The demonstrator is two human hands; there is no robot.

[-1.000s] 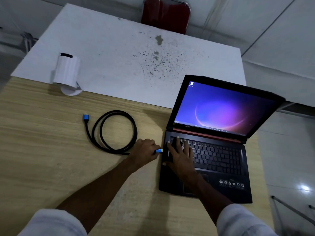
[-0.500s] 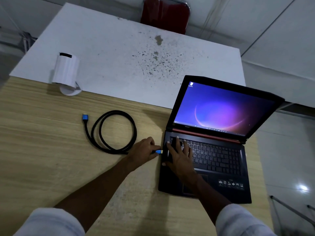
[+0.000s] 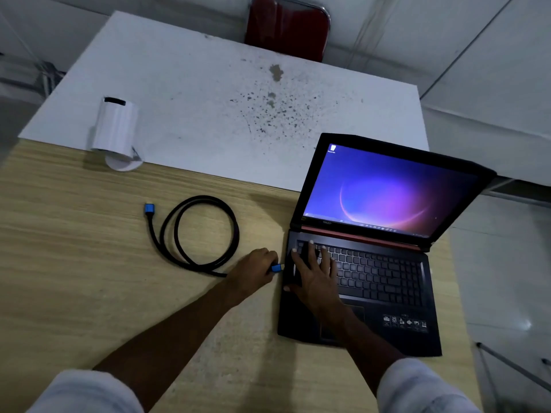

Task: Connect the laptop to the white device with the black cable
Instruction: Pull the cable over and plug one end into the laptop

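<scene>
A black laptop (image 3: pixel 384 272) stands open on the wooden table (image 3: pixel 74 278), its screen lit purple. My left hand (image 3: pixel 253 268) pinches the blue plug at one end of the black cable (image 3: pixel 205 231) and holds it against the laptop's left side. The cable lies in a loop on the table, and its other blue plug (image 3: pixel 149 209) rests free at the left. My right hand (image 3: pixel 314 274) lies flat with fingers spread on the left part of the keyboard. The white device (image 3: pixel 117 129), a cylinder on a round foot, stands at the far left.
A white table (image 3: pixel 208 93) with dark specks adjoins the wooden one at the back. A red chair (image 3: pixel 287 25) stands behind it. The floor drops off to the right of the laptop.
My left hand has pushed the blue plug slightly closer to the laptop's left side. My right hand stays on the keyboard.
</scene>
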